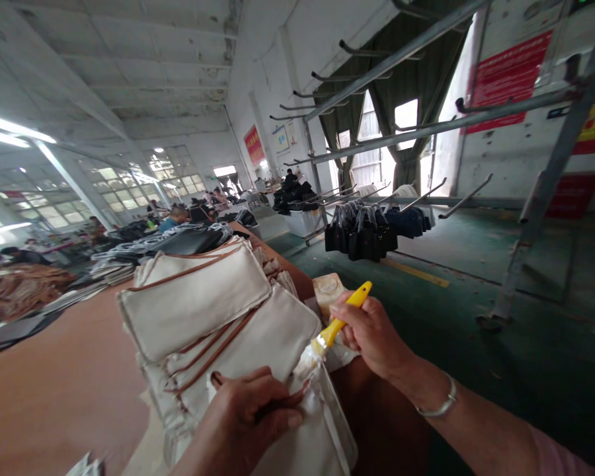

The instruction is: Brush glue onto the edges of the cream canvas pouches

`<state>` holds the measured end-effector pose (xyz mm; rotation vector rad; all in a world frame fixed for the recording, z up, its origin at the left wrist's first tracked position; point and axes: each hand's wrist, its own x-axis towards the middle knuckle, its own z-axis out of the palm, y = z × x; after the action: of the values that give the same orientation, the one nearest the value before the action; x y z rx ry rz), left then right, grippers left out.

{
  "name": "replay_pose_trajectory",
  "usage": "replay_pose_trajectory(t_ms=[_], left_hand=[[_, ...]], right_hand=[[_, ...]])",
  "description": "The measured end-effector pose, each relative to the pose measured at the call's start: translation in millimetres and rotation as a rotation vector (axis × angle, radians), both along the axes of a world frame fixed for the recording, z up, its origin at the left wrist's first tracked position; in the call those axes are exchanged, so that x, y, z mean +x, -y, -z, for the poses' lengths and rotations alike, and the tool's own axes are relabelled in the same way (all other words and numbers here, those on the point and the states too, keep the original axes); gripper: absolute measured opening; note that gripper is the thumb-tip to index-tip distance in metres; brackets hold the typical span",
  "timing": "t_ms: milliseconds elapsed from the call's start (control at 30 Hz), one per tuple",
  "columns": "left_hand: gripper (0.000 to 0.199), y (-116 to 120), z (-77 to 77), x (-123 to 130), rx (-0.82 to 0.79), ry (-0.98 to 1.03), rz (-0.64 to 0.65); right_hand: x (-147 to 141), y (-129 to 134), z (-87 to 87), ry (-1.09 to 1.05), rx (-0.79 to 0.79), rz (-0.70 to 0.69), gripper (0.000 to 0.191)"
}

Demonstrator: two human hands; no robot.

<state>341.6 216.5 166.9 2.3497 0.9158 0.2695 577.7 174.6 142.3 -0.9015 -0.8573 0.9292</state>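
Observation:
My right hand (364, 327) is closed round the handle of a yellow brush (350, 311). The brush's whitish bristles touch the edge of a cream panel (317, 423) in front of me. Near the bristles, my left hand (262, 410) pinches a thin brown strip (290, 400) at that panel's edge. Beyond both hands lies a stack of cream pieces (198, 297) with brown edging. Behind my right hand, a stained container (328, 291) stands at the table's edge, partly hidden.
The brown table (54, 370) reaches left, where brown pieces (20, 291) and dark material (188, 241) are heaped. To the right stands a metal rack (387, 142) with black bags (361, 235) on it. People sit in the background.

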Motion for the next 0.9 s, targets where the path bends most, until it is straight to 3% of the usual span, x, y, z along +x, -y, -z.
replay_pose_trajectory(t_ms=[133,333,433,533,733,833,900], left_hand=[[0.038,2,-5.4,1,-0.048,-0.006,-0.058],[0.035,2,-9.8,2,-0.011,-0.024,-0.056],[0.027,-1,-17.0,11,-0.009,-0.023,0.027],[0.023,-3,-38.3,26,-0.049,0.054,0.095],[0.022,-11,-109.2,53,-0.125,0.410,0.347],[0.025,-29,-122.2,28,-0.273,0.388,0.416],[0.031,-50,-107.8,-10,-0.294,0.178,0.368]], right_hand=[[-6,16,-5.5,-0.046,-0.021,-0.137,0.024],[11,17,-4.4,0.071,0.026,0.094,0.025],[5,19,-1.3,0.114,0.001,0.025,0.028],[11,29,-12.8,-0.030,0.042,0.007,0.025],[62,53,-61.7,-0.373,0.225,0.279,0.020],[79,61,-62.7,-0.495,0.166,0.359,0.016],[86,64,-48.6,-0.468,0.134,0.393,0.013]])
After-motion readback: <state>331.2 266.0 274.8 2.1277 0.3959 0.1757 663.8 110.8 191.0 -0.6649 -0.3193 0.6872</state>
